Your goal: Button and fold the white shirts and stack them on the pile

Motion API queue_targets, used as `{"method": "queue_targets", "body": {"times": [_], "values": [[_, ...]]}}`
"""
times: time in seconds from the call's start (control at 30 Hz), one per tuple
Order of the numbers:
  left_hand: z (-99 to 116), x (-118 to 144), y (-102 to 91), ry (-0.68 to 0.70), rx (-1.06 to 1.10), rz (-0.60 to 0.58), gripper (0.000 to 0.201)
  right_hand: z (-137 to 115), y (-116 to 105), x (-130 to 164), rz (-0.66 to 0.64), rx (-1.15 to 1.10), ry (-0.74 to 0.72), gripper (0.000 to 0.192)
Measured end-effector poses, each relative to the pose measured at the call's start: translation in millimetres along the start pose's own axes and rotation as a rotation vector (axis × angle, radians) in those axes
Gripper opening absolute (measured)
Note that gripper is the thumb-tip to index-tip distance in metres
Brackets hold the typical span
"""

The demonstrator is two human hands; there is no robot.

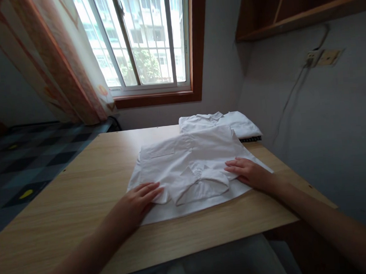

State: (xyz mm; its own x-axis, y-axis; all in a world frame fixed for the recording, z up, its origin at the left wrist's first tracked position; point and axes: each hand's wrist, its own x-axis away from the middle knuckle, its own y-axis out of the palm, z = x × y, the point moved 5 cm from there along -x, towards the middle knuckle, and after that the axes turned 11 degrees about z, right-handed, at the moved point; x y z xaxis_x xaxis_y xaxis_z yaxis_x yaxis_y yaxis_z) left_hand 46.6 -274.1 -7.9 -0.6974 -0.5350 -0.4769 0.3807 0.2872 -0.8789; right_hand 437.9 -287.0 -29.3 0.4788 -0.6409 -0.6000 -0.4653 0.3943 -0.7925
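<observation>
A white collared shirt (190,161) lies spread flat on a light wooden table (80,188), its collar turned toward me and a chest pocket on the left. My left hand (137,204) rests palm down on the shirt's near left edge, fingers together and stretched out. My right hand (250,172) lies flat on the shirt's right side, just beside the collar. Neither hand holds anything. Behind the shirt, at the table's far right, sits a folded white garment (232,123) on top of something dark.
A window with bars (146,40) and a patterned curtain (63,65) stand beyond the table. A bed with a dark checked cover (26,159) lies to the left. A wall with a socket and cable (314,58) is close on the right, under a wooden shelf (302,10).
</observation>
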Motion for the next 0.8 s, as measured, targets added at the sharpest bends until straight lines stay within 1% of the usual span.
{"method": "queue_targets", "body": {"times": [0.07, 0.13, 0.27, 0.33, 0.4, 0.47, 0.57, 0.63, 0.7, 0.73, 0.8], "values": [[5, -2, 4.8, -0.007, 0.001, 0.014, 0.036, -1, 4, 0, 0.012, -0.083, 0.035, 0.039], [10, -1, 6.1, 0.028, -0.03, 0.027, 0.037, 0, 4, 1, 0.028, -0.151, 0.071, 0.038], [18, 4, 2.8, 0.186, -0.123, 0.015, 0.046, 2, 0, 5, 0.067, -0.216, 0.106, 0.039], [19, 4, 0.8, 0.23, -0.141, -0.002, 0.048, 2, -2, 5, 0.081, -0.232, 0.105, 0.04], [16, -1, -2.8, 0.211, -0.111, -0.004, 0.047, 2, -4, 4, 0.099, -0.245, 0.101, 0.04], [14, -8, -9.1, 0.147, -0.021, 0.016, 0.044, 2, -6, 3, 0.137, -0.265, 0.114, 0.041], [14, -17, -21.6, 0.023, 0.129, 0.091, 0.039, 6, -13, 2, 0.24, -0.31, 0.181, 0.041], [18, -18, -27.0, -0.029, 0.178, 0.146, 0.038, 8, -17, 3, 0.295, -0.342, 0.218, 0.039], [24, -15, -26.5, -0.026, 0.188, 0.175, 0.038, 7, -22, 5, 0.322, -0.358, 0.229, 0.039], [28, -13, -23.6, -0.001, 0.184, 0.167, 0.038, 6, -26, 7, 0.33, -0.358, 0.229, 0.038], [36, -6, -14.1, 0.084, 0.17, 0.111, 0.036, 3, -31, 11, 0.316, -0.349, 0.21, 0.037]]}}
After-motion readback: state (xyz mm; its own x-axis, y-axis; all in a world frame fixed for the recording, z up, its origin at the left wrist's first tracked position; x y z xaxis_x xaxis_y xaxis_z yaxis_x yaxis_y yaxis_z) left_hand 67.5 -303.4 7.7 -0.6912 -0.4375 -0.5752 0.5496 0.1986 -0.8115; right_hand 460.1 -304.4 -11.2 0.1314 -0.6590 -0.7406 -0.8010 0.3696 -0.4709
